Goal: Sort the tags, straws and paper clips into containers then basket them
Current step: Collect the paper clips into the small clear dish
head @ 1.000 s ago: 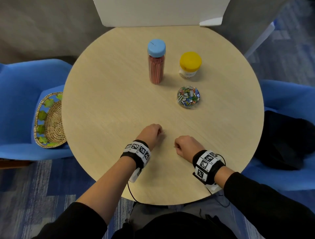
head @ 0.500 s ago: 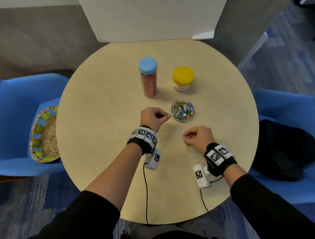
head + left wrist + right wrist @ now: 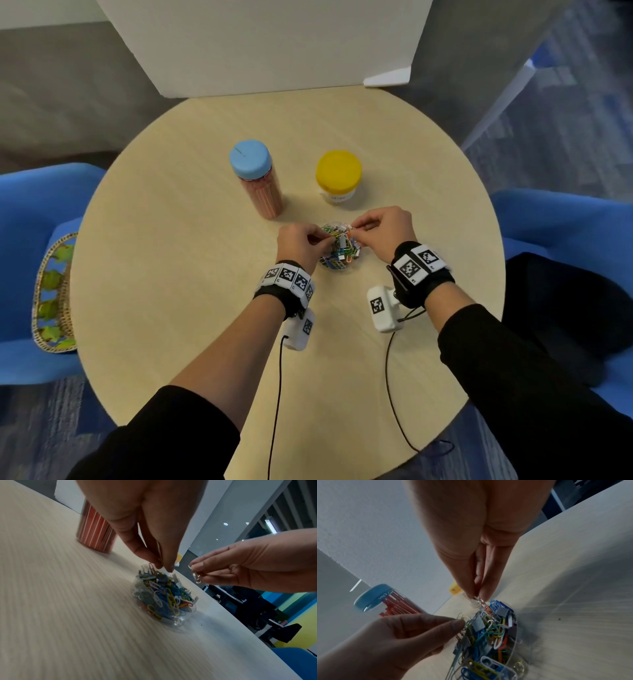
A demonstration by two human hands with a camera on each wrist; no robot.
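Round and pale, the wooden surface (image 3: 178,240) carries everything at this moment. Nearest the person, both forearms reach forward over it, where a second ago the two fists sat low by the near edge. Now the left hand (image 3: 301,243) and right hand (image 3: 383,226) have met above the clear container (image 3: 164,601), which sits directly under both grips. The left grip pinches a reddish clip (image 3: 152,568) between thumb and fingertips, just touching the heap of paper clips (image 3: 339,246); the right grip, just beside it, pinches a pale silver clip (image 3: 195,574) hanging above the rim. I judge that the last loose clips are about to be dropped in, so clip sorting is nearly done.

Beyond the grips, to their far left, stands the straw jar (image 3: 257,178) with its blue lid on, red straws inside. Straight past the right grip stands the yellow-lidded jar (image 3: 338,178), also closed; its contents are not readable. Well away left of both grips, off the surface on a blue chair (image 3: 20,212), waits the woven basket (image 3: 51,291), so basketing is not yet begun.
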